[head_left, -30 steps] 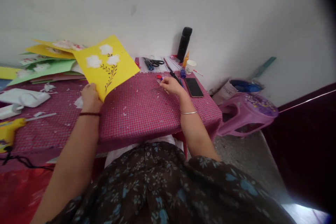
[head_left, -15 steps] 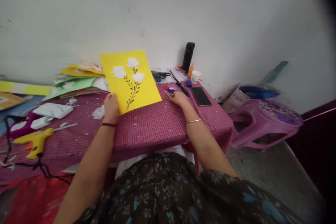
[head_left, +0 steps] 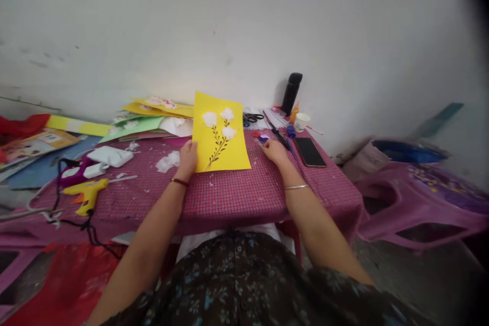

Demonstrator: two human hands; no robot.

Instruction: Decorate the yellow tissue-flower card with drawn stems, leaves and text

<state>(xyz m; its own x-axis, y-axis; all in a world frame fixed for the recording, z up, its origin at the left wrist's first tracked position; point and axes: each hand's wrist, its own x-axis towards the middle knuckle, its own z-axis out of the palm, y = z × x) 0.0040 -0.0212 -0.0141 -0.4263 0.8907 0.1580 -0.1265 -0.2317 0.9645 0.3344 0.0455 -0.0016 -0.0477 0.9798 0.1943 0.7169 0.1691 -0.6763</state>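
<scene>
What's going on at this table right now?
The left hand holds up a yellow card with three white puffy flowers on a dark leafy stem. The right hand is low over the checked tablecloth, by small red and purple items; its grip is unclear. A phone lies beyond it, and a yellow glue gun rests at the left.
</scene>
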